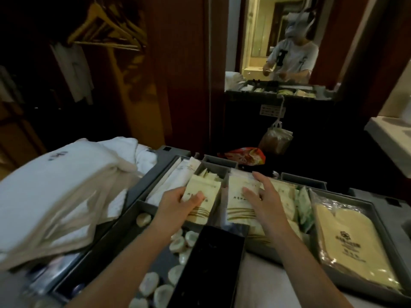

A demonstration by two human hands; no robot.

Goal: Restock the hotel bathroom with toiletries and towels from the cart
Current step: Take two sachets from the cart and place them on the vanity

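At the cart tray (302,182), the left hand (178,203) pinches a cream toiletry packet (205,196) in its compartment. The right hand (264,196) lies flat, fingers straight, on the neighbouring packets (238,211). Folded towels (55,185) sit beside the tray on the left.

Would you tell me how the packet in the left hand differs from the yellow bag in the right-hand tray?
The packet is small, cream with gold stripes, gripped by the left hand; the yellow bag is far larger, glossy plastic, untouched. Both carry dark print.
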